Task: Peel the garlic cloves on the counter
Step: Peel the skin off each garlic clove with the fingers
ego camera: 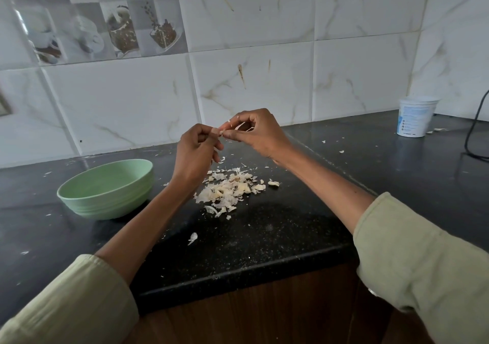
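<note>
Both hands are raised above the black counter (277, 227), fingertips meeting. My left hand (195, 153) pinches a small garlic clove (217, 131) between thumb and fingers. My right hand (254, 132) pinches the clove's papery skin (240, 125), with thin white flakes sticking out between its fingers. Most of the clove is hidden by the fingertips. Below the hands lies a pile of white garlic peels (230, 190) on the counter, with one loose piece (274, 183) at its right edge.
A light green bowl (105, 193) stands left of the pile; its visible inside looks bare. A white plastic tub (416, 116) sits at the back right, beside a black cable (473, 132). A tiled wall backs the counter. Stray peel flakes (192, 238) are scattered about.
</note>
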